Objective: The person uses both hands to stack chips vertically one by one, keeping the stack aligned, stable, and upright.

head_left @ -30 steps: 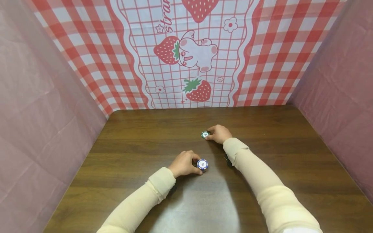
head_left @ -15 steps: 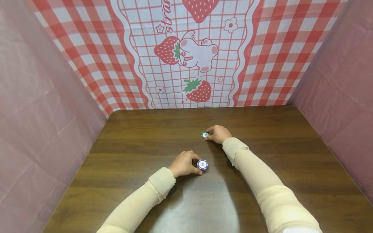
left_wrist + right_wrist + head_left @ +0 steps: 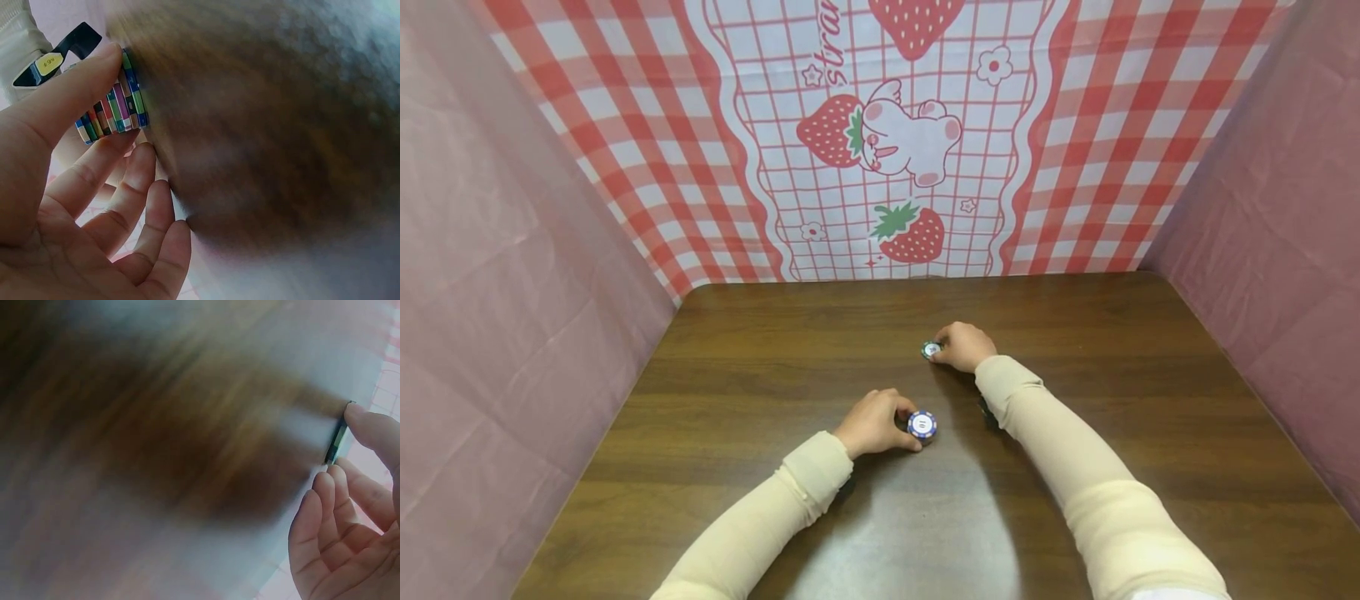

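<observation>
My left hand (image 3: 874, 422) grips a stack of poker chips (image 3: 922, 425) between thumb and fingers, near the middle of the table. The top chip is blue and white with a 10 on it. In the left wrist view the edges of the stack (image 3: 115, 105) show several colours, among them green, blue, orange and purple. Farther back and a little to the right, my right hand (image 3: 967, 346) pinches a single green poker chip (image 3: 931, 350). That chip (image 3: 337, 440) appears edge-on in the right wrist view, between thumb and index finger, at the table surface.
The brown wooden table (image 3: 760, 333) stretches to a red-and-white checked cloth (image 3: 1075, 167) with strawberry prints at the back. Pink cloth hangs along the left (image 3: 512, 292) and right (image 3: 1262, 208) sides.
The green chip has shifted very slightly right and nearer, under my right fingers. My left hand and the chip stack have stayed practically still.
</observation>
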A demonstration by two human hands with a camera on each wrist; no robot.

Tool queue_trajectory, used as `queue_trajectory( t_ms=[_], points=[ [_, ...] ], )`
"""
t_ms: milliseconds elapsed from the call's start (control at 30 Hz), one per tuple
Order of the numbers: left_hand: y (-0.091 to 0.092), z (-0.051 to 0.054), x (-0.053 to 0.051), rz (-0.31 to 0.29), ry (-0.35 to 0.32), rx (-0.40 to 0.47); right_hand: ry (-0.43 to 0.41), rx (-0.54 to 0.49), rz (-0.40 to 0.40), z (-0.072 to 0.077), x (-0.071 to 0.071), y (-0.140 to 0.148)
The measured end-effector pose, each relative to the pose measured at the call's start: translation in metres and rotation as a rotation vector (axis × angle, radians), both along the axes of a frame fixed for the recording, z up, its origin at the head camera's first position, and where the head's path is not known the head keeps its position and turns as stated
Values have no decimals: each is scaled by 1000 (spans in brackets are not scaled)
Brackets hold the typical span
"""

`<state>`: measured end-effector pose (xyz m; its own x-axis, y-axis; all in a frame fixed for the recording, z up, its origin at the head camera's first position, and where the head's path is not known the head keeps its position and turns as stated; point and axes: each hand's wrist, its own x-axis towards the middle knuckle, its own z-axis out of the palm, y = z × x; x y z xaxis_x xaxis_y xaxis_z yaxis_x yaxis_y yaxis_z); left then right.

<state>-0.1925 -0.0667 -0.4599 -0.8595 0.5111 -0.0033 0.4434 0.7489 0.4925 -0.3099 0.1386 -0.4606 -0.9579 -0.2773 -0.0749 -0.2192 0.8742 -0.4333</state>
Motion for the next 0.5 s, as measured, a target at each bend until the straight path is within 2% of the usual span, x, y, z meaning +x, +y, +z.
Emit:
queue_trajectory(
  t_ms=[133, 333, 500],
  points=[
    [0, 0, 1, 2, -1, 4, 6, -30, 11, 2, 3, 6],
    [0, 1, 1, 1, -3, 7, 20, -121, 26, 0, 6, 14],
    [0, 1, 1, 3, -5, 6, 12, -200, 32, 5, 14, 15]
  ],
)
